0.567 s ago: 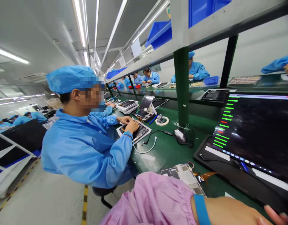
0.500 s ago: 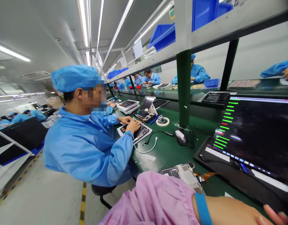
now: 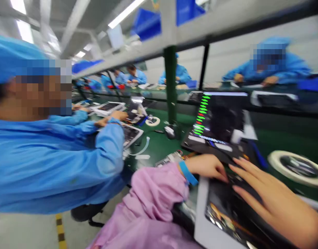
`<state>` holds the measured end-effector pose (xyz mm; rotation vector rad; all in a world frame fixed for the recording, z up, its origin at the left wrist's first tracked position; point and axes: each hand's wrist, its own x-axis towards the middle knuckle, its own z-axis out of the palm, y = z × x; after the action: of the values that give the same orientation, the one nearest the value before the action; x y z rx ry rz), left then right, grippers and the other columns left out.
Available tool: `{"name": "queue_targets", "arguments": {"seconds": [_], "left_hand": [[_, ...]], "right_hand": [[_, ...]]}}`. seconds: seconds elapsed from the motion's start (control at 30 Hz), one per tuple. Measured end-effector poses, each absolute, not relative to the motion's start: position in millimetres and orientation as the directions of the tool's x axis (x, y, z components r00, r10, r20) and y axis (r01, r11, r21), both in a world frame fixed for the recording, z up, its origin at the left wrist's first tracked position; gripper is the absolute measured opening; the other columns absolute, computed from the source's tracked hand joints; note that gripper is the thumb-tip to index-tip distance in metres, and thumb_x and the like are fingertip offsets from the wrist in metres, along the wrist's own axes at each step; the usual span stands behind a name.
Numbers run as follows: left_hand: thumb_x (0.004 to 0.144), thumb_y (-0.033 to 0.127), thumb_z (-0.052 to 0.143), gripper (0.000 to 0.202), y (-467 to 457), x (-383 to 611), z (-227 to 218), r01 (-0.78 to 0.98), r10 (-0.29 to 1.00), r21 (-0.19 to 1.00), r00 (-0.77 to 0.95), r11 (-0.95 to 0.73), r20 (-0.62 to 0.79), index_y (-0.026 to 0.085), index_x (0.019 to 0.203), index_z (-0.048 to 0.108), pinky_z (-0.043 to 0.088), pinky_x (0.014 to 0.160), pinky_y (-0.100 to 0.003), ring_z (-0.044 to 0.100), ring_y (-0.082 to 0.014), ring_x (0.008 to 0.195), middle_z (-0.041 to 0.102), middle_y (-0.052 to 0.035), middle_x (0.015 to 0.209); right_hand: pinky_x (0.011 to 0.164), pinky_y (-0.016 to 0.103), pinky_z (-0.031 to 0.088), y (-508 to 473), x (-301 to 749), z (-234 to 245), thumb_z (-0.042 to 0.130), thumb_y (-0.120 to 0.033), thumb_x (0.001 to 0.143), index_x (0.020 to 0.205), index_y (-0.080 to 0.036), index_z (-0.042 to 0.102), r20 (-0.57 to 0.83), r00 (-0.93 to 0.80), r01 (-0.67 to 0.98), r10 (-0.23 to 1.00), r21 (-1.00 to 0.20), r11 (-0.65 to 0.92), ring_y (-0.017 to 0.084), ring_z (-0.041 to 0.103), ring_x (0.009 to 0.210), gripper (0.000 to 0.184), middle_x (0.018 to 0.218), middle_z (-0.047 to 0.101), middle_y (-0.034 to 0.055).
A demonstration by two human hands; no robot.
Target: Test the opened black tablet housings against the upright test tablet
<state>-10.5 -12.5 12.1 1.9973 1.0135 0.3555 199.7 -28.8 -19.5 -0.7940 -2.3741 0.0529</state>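
I read both hands as laid on a dark flat panel (image 3: pixel 226 211) that sits in a white tray (image 3: pixel 200 214) on the green bench (image 3: pixel 161 148), directly under the fingers. The left hand (image 3: pixel 208 167) has its fingers drawn together and lying flat along the panel's far edge. The right hand (image 3: pixel 275 200) has its fingers (image 3: pixel 245 171) straight and spread over the dark face. With the motion blur, I cannot tell whether they press or only hover. Neither hand pinches anything.

Just beyond the fingertips stands a screen with green bars (image 3: pixel 216 121), and a tape roll (image 3: pixel 296 167) lies to the outside of the right fingers.

I judge the panel thin, stiff, light, slick-faced and fragile. It is best taken by its opposite edges or by the tray's rim, never by the face.
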Motion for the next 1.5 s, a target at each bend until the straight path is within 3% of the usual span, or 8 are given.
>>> {"name": "queue_targets", "arguments": {"seconds": [0.1, 0.2, 0.37, 0.53, 0.87, 1.5], "left_hand": [[0.080, 0.023, 0.062, 0.021, -15, -16, 11, 0.544, 0.791, 0.780, 0.603, -0.309, -0.108, 0.010, 0.090, 0.075, 0.047, 0.071, -0.021, 0.062, -0.0130, 0.071, 0.073, -0.0050, 0.082], [0.077, 0.027, 0.060, 0.025, -15, -16, 9, 0.595, 0.814, 0.765, 0.555, -0.246, -0.169, 0.011, 0.089, 0.075, 0.045, 0.059, -0.020, 0.059, -0.0118, 0.063, 0.072, -0.0045, 0.075], [0.072, 0.023, 0.059, 0.023, -23, -10, 6, 0.600, 0.789, 0.787, 0.550, -0.146, -0.273, 0.012, 0.086, 0.073, 0.043, 0.053, -0.019, 0.058, -0.0111, 0.062, 0.070, -0.0033, 0.075], [0.074, 0.023, 0.055, 0.023, -23, 0, -7, 0.593, 0.772, 0.779, 0.586, -0.202, -0.246, 0.012, 0.085, 0.072, 0.044, 0.057, -0.021, 0.057, -0.0110, 0.060, 0.069, -0.0029, 0.072], [0.072, 0.022, 0.054, 0.022, -31, 11, -15, 0.634, 0.803, 0.698, 0.579, -0.333, -0.143, 0.015, 0.080, 0.073, 0.044, 0.064, -0.021, 0.062, -0.0135, 0.067, 0.072, -0.0017, 0.076], [0.071, 0.016, 0.054, 0.022, -33, 14, -13, 0.604, 0.787, 0.721, 0.603, -0.340, -0.134, 0.014, 0.081, 0.074, 0.045, 0.067, -0.022, 0.063, -0.0138, 0.070, 0.073, -0.0018, 0.078]], "right_hand": [[0.099, 0.049, 0.044, -38, 204, 0, 0.044, -0.034, 0.093, 0.117, -0.021, 0.061, 0.358, -0.618, 0.643, 0.700, -0.283, 0.712, 0.027, 0.058, 0.111, 0.032, 0.120, 0.063, 0.0116], [0.088, 0.041, 0.047, -37, 203, -7, 0.051, -0.023, 0.089, 0.096, -0.017, 0.065, 0.199, -0.576, 0.685, 0.793, -0.412, 0.601, 0.023, 0.060, 0.094, 0.017, 0.097, 0.067, 0.0087], [0.077, 0.031, 0.043, -44, 201, -22, 0.058, -0.012, 0.078, 0.076, -0.018, 0.062, 0.122, -0.578, 0.673, 0.807, -0.489, 0.555, 0.018, 0.054, 0.081, 0.008, 0.078, 0.062, 0.0030], [0.073, 0.028, 0.039, -48, 205, -22, 0.066, -0.016, 0.074, 0.075, -0.018, 0.061, 0.035, -0.569, 0.681, 0.822, -0.539, 0.495, 0.016, 0.053, 0.075, 0.005, 0.074, 0.058, 0.0005], [0.073, 0.028, 0.039, -49, 207, -34, 0.061, -0.016, 0.078, 0.074, -0.018, 0.059, 0.110, -0.545, 0.646, 0.831, -0.578, 0.499, 0.015, 0.052, 0.073, 0.006, 0.073, 0.058, 0.0001], [0.072, 0.029, 0.039, -49, 209, -36, 0.060, -0.014, 0.077, 0.075, -0.018, 0.057, 0.156, -0.574, 0.575, 0.804, -0.622, 0.531, 0.016, 0.051, 0.077, 0.006, 0.075, 0.059, 0.0009]]}}
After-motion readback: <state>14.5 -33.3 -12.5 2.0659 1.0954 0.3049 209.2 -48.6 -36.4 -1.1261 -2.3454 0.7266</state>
